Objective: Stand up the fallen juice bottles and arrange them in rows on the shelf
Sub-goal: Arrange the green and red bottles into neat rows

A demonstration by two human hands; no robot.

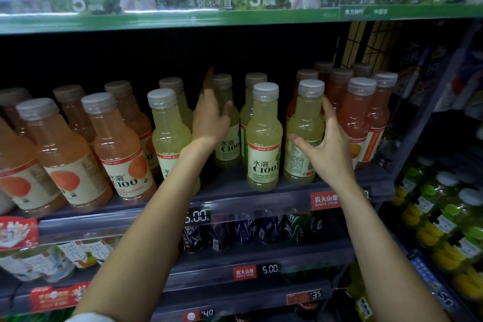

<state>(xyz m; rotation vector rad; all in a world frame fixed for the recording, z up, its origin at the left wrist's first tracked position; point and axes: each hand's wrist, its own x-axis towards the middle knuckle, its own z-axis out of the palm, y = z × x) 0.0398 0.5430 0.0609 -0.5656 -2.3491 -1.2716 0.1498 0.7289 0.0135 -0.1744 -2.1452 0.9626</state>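
Head view: on the shelf (261, 192), upright yellow bottles (264, 138) at 12 o'clock read "水溶 C100". Left hand (209, 120) reaches between them, fingers spread, holding nothing. Right hand (326, 146), at 3 o'clock, is open beside one bottle. Price tag (196, 216) reads "5.00".

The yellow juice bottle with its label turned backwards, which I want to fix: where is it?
In the head view, the back-labelled yellow juice bottle stands front-row right of centre, by the open right hand, before the red juice bottles.
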